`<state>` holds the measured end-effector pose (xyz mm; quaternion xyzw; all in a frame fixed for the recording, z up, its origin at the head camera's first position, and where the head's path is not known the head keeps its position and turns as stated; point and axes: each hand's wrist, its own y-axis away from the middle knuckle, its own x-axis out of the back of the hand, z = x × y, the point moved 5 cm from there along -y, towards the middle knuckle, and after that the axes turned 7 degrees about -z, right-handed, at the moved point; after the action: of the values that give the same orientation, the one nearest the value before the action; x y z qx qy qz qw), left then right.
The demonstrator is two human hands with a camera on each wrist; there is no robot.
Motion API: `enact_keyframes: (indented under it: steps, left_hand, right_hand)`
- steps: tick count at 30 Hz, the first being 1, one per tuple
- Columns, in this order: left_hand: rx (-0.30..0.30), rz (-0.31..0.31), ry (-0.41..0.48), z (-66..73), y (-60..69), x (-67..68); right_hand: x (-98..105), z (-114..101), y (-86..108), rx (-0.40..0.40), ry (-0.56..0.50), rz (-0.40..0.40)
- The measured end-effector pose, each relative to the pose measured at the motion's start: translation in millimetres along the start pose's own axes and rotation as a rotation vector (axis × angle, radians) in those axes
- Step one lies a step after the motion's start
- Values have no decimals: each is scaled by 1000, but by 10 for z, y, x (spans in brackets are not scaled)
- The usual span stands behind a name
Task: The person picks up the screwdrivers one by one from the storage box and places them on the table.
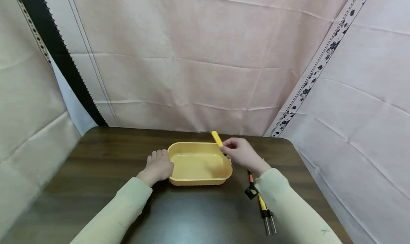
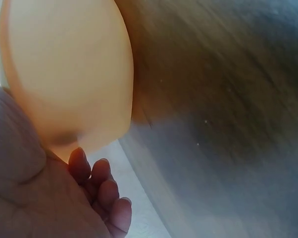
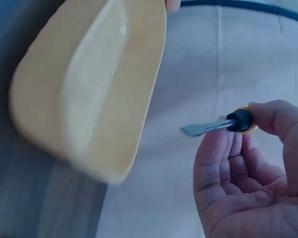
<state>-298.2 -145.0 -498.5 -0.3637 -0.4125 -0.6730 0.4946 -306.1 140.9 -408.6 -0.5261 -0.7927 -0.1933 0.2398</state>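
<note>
A yellow plastic basin [image 1: 198, 181] with rounded corners rests on the table, its inside bare. My left hand [image 1: 159, 165] grips its left end; in the left wrist view the fingers [image 2: 107, 191] curl by a corner of its outer wall. Over the basin's right end, my right hand [image 1: 240, 152] pinches a flat-blade screwdriver [image 1: 216, 138] between thumb and fingers. Its yellow handle points up and away in the head view. The right wrist view shows the short metal blade [image 3: 203, 129] beyond a black collar, apart from the basin wall.
Right of the basin, partly behind my right sleeve, lie several tools on the dark wooden table [image 1: 105, 187]: a small black item [image 1: 251, 192], a red-and-black piece [image 1: 250, 177] and yellow-and-black screwdrivers [image 1: 263, 209] with shafts toward me. Pale cloth [image 1: 192, 76] hangs behind the table and at both sides.
</note>
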Motion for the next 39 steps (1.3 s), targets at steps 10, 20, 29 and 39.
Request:
enact_keyframes:
  steps: [10,20,29,39]
  left_hand:
    - [-62,87,32,-38,64,50]
    - [-118,159,36,-192,366,253]
    - [-195,219,-49,-215,775,222]
    - [-170,229,-125,-317,981,140]
  right_hand:
    - [626,663,587,-145,-132,60]
    - [950,1548,1343,-319,-82,168]
    - [938,2071,1879,-450,-91,101]
    - [854,2192,1967,-510,-30,36]
